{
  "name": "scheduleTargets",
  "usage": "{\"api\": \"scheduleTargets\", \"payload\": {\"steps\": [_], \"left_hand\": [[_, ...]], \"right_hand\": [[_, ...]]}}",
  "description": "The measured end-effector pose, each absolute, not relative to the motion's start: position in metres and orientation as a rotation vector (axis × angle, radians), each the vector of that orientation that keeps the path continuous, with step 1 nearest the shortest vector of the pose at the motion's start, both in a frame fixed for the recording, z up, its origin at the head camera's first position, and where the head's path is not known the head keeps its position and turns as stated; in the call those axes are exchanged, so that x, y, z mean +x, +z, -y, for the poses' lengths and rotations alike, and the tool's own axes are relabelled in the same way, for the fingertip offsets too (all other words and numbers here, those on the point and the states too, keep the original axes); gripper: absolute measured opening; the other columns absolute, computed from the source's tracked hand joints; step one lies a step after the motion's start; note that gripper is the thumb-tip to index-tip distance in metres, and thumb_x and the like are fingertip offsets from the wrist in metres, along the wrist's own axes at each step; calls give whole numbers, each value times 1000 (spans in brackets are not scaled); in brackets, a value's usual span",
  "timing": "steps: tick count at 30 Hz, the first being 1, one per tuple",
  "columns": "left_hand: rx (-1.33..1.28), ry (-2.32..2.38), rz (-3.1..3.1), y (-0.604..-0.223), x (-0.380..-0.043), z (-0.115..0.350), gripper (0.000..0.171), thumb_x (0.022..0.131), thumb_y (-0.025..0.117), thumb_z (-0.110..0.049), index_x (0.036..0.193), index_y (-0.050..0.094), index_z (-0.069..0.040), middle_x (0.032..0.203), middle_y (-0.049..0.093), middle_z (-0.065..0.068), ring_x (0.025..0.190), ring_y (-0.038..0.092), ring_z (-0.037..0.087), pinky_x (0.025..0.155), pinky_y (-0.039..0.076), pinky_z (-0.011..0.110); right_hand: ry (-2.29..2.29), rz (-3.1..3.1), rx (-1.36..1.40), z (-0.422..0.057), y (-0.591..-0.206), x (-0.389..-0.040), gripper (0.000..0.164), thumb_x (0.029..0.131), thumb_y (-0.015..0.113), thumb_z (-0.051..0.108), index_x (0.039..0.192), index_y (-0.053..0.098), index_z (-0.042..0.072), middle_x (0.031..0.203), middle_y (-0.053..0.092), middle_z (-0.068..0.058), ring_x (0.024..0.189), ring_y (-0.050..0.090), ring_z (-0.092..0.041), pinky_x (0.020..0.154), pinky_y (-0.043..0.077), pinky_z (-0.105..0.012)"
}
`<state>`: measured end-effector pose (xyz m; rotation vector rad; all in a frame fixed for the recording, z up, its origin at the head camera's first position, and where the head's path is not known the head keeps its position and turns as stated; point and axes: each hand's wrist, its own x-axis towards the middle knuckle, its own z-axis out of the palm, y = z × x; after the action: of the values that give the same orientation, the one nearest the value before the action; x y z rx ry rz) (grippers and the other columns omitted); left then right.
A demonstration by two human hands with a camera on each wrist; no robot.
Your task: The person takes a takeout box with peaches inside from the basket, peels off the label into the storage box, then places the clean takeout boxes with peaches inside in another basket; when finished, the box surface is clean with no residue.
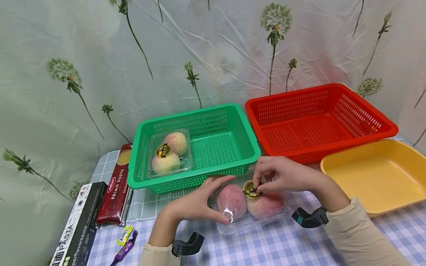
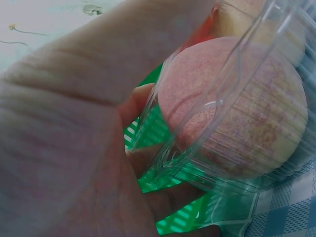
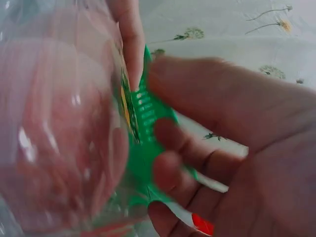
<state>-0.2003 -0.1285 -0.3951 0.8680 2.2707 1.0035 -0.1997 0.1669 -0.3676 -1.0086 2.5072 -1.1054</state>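
Note:
A clear plastic box (image 1: 248,225) holds two pinkish peaches (image 1: 231,202) on the table, in front of the green basket. A black and gold label (image 1: 252,190) is on its top. My left hand (image 1: 195,204) grips the box's left side, thumb at the front and fingers behind. In the left wrist view, those fingers (image 2: 170,201) reach round the clear wall beside a peach (image 2: 237,108). My right hand (image 1: 289,175) hovers over the label, fingers bent. The right wrist view shows its thumb (image 3: 197,86) and fingertips apart, just off the label (image 3: 127,106), with nothing visible between them.
The green basket (image 1: 195,177) holds another box of peaches (image 1: 169,152). Right of it are a red basket (image 1: 317,91) and a yellow tub (image 1: 383,179). At left lie a pasta box (image 1: 72,245), a red spaghetti packet (image 1: 117,188), a purple candy (image 1: 124,251) and a yellow wrapper (image 1: 125,235).

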Motion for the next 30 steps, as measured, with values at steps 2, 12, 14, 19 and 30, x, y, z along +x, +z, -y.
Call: {"api": "scheduleTargets", "payload": {"steps": [2,12,14,19,30], "left_hand": [[876,1002,-2273,-396,-200,128,100,78,86,-37,158,27,-31,153,30,9,135,37,26,107,41,51],[876,997,-2274,-395,-200,129,100,78,85,-37,158,27,-31,153,30,8,136,37,26,108,40,51],[879,995,-2276,-396,-200,129,100,78,85,-37,159,26,-30,153,30,9,136,37,26,108,40,51],[881,995,-2281,-397,-200,129,100,78,86,-37,159,26,-31,153,30,9,136,38,26,107,41,51],[879,995,-2273,-397,-200,130,97,80,84,-38,158,27,-34,155,28,7,138,35,25,110,39,51]], "right_hand": [[-1066,-2515,-1009,-169,-368,-200,17,83,82,20,97,72,17,99,61,0,85,54,-18,72,50,-24],[-1022,-2546,-1050,-169,-372,-202,14,83,81,21,95,73,20,94,61,1,81,54,-15,69,49,-23],[-1026,-2545,-1069,-168,-372,-202,8,85,80,21,90,74,22,90,61,2,78,54,-13,67,48,-23],[-1029,-2533,-1091,-165,-372,-200,8,88,77,17,83,74,23,85,58,4,76,53,-10,66,48,-22],[-1065,-2555,-1120,-164,-373,-200,11,89,74,14,81,70,21,88,58,4,80,52,-10,69,49,-22]]}}
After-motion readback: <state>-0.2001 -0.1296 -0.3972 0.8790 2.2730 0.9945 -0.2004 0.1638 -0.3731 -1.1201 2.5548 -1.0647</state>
